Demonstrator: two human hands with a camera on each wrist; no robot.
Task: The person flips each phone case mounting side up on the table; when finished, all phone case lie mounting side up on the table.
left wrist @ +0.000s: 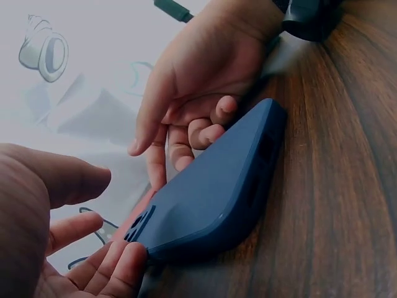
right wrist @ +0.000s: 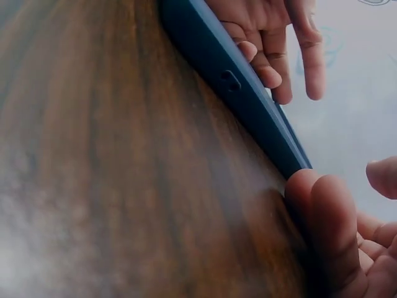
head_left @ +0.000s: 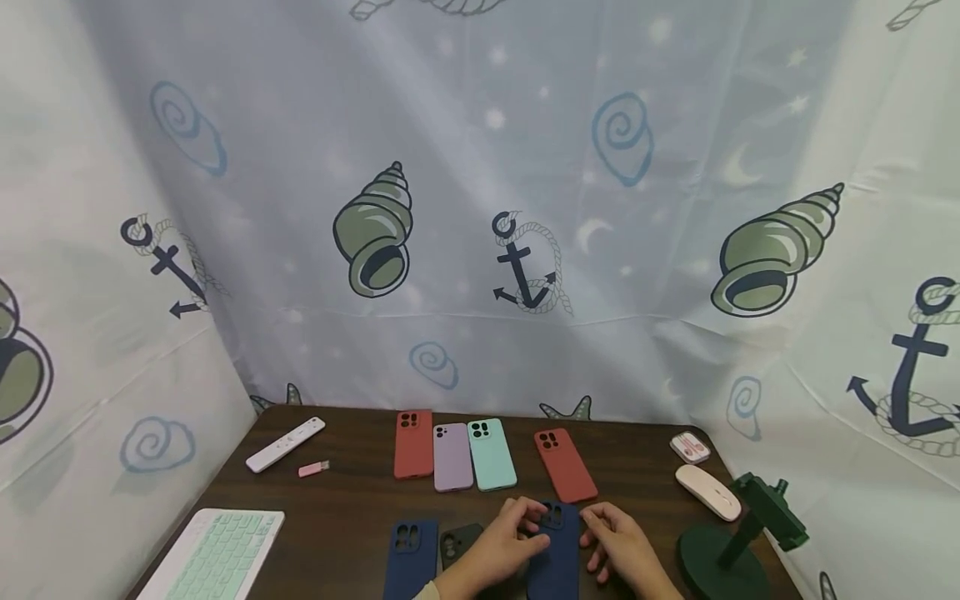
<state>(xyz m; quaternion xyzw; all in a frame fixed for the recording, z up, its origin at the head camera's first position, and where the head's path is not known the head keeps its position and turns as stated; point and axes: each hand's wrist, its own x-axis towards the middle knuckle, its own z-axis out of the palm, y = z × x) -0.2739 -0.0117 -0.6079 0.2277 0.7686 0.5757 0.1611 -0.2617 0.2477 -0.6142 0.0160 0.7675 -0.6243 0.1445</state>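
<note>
A dark blue phone case (head_left: 553, 560) with a camera cutout lies on the brown table between both hands, its back facing up. My left hand (head_left: 498, 546) is at its left side, fingertips touching the edge by the camera end; in the left wrist view the thumb stands apart from the case (left wrist: 211, 186). Across from it, my right hand (head_left: 621, 550) has loosely bent fingers, with fingertips right at the case's corner in the right wrist view. Left of these, a second blue phone case (head_left: 411, 560) lies beside a black phone case (head_left: 459, 542), partly hidden by my left hand.
Farther back lie red (head_left: 414, 446), purple (head_left: 453, 457), mint (head_left: 492, 454) and another red phone case (head_left: 566, 465). A keyboard (head_left: 217, 554), white remote (head_left: 285, 445) and pink USB stick (head_left: 313, 469) are left. Right are a mouse (head_left: 708, 492), small white case (head_left: 690, 447) and green stand (head_left: 723, 562).
</note>
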